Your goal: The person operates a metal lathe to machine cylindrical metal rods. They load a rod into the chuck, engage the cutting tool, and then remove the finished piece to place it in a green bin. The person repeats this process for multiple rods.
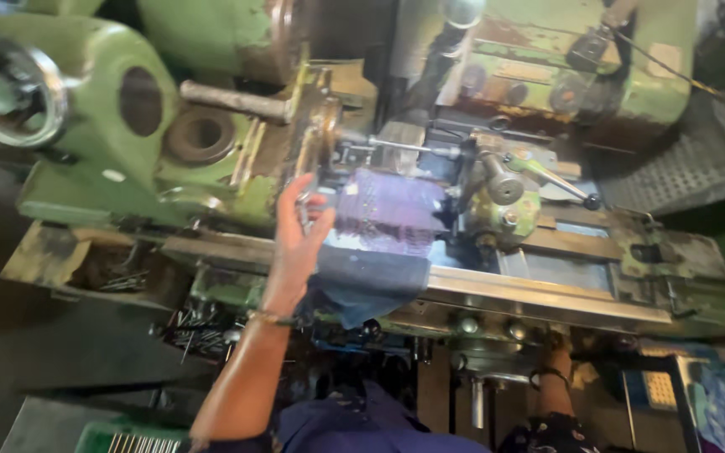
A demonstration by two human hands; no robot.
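Note:
My left hand (298, 235) reaches up to the middle of a worn green lathe (94, 159), fingers raised and thumb spread. It is at the left edge of a purple cloth (392, 210) that lies over the bed. Something small and metallic glints between thumb and fingers; blur hides whether I grip it. A dark blue rag (371, 285) hangs over the front rail just right of my wrist. My right hand (557, 342) is low at the right, pressed up under the carriage apron (497, 335), its fingers mostly hidden.
The tool post with a ball-ended lever (547, 180) stands right of the cloth. A handwheel (14, 92) sits at the far left. Metal rods and swarf (195, 335) fill a tray below the bed. A perforated mat (698, 159) lies at the right.

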